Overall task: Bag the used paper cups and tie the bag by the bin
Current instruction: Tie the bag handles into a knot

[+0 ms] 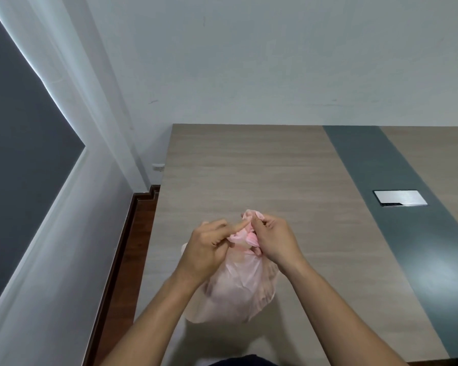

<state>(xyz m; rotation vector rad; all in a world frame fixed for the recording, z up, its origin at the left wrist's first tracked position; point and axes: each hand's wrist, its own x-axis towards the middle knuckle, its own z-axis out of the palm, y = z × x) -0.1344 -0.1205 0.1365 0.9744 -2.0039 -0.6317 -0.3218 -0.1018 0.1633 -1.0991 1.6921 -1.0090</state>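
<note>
- Head view: a person's left hand (209, 247) and right hand (274, 240) work the gathered neck of a pink bag (236, 291) above the table (262, 175), both closed on twisted plastic, the left forefinger pointing into the knot.
- The risk, as judged here: thin film could tear if the ends are pulled hard, or a loop could slip from the pinch and leave the knot loose, letting cups spill.
- The bag hangs between and below the hands, its body toward the wrists, its ends poking up just beyond the fingertips.
- Cups inside cannot be made out; no bin is in view.
</note>
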